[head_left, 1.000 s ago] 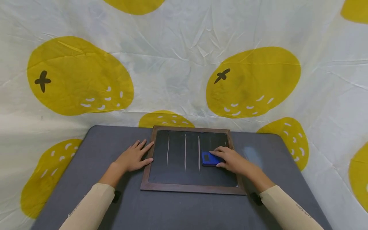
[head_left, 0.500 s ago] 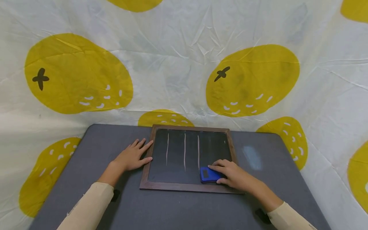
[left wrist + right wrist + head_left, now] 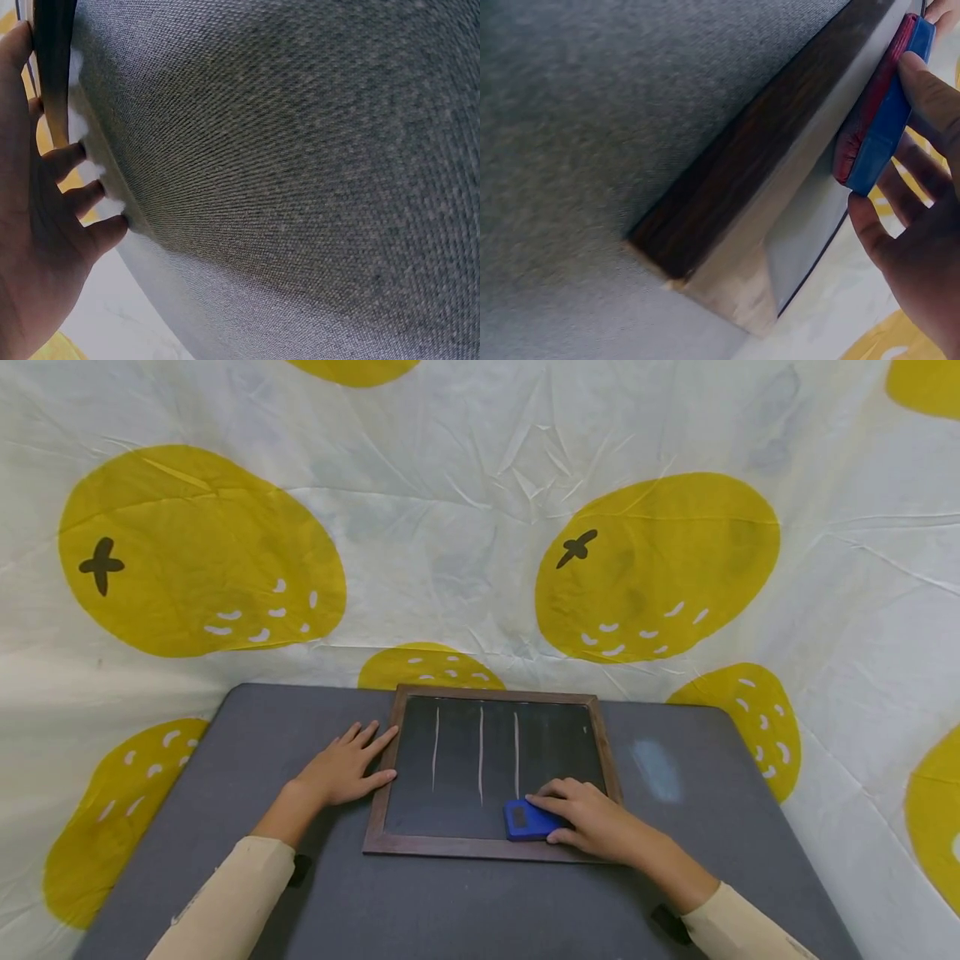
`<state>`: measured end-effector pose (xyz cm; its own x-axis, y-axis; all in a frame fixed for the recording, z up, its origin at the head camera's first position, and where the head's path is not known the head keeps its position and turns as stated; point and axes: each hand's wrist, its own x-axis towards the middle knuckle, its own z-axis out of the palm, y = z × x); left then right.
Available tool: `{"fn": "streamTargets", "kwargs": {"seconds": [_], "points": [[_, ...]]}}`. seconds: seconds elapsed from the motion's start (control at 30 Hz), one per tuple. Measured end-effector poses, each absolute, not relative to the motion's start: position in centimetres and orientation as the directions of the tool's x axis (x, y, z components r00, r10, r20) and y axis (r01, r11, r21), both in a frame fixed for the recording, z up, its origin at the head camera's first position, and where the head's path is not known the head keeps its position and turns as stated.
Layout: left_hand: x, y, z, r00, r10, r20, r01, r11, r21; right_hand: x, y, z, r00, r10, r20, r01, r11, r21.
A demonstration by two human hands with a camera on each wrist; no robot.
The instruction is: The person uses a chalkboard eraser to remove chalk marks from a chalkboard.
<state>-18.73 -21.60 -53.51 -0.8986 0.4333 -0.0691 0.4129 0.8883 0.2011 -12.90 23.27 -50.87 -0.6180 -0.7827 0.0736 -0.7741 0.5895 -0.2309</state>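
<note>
A small chalkboard (image 3: pixel 450 760) in a brown wooden frame lies on the grey table, with three upright chalk lines on it. My right hand (image 3: pixel 592 817) grips a blue board eraser (image 3: pixel 529 821) at the board's lower edge, just under the foot of the rightmost line. In the right wrist view the eraser (image 3: pixel 889 112) shows a red pad beneath its blue back, thumb on one side and fingers on the other. With fingers spread, my left hand (image 3: pixel 345 768) touches the left side of the wooden frame; in the left wrist view the hand (image 3: pixel 45 217) holds nothing.
The grey table (image 3: pixel 465 910) extends around the board, with a pale chalky smudge (image 3: pixel 656 770) to its right. Behind and beside it hangs a white cloth (image 3: pixel 442 543) printed with big yellow fruit shapes.
The eraser moved down the board in my right hand, from beside the rightmost line to the bottom edge, then slid left. The left hand stayed on the frame.
</note>
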Motion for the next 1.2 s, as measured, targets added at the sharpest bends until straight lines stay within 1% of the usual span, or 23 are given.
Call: {"fn": "streamTargets", "kwargs": {"seconds": [0.17,0.33,0.5,0.63,0.77,1.03,1.2], "points": [[-18.8,-21.6,-53.5,-0.899,0.433,-0.071,0.412,0.889,0.201,-13.3,22.4,-50.8,-0.63,-0.775,0.055,-0.767,0.609,-0.201],[-18.7,-21.7,-53.7,-0.896,0.437,-0.075,0.417,0.888,0.192,-14.7,21.6,-50.8,-0.643,-0.765,0.038,-0.759,0.63,-0.166],[-18.7,-21.7,-53.8,-0.895,0.438,-0.079,0.418,0.888,0.191,-17.0,21.0,-50.7,-0.659,-0.751,0.034,-0.748,0.649,-0.141],[-18.7,-21.6,-53.8,-0.896,0.438,-0.077,0.418,0.889,0.189,-19.0,20.5,-50.5,-0.692,-0.722,0.008,-0.716,0.685,-0.135],[-18.7,-21.7,-53.8,-0.895,0.438,-0.085,0.418,0.89,0.183,-21.1,20.1,-50.3,-0.722,-0.691,-0.012,-0.683,0.716,-0.145],[-18.8,-21.7,-53.9,-0.895,0.438,-0.088,0.417,0.889,0.19,-25.2,19.5,-50.2,-0.761,-0.649,0.001,-0.641,0.751,-0.154],[-18.8,-21.7,-53.8,-0.896,0.437,-0.082,0.416,0.888,0.194,-27.2,19.0,-50.1,-0.794,-0.607,-0.033,-0.595,0.787,-0.164]]}}
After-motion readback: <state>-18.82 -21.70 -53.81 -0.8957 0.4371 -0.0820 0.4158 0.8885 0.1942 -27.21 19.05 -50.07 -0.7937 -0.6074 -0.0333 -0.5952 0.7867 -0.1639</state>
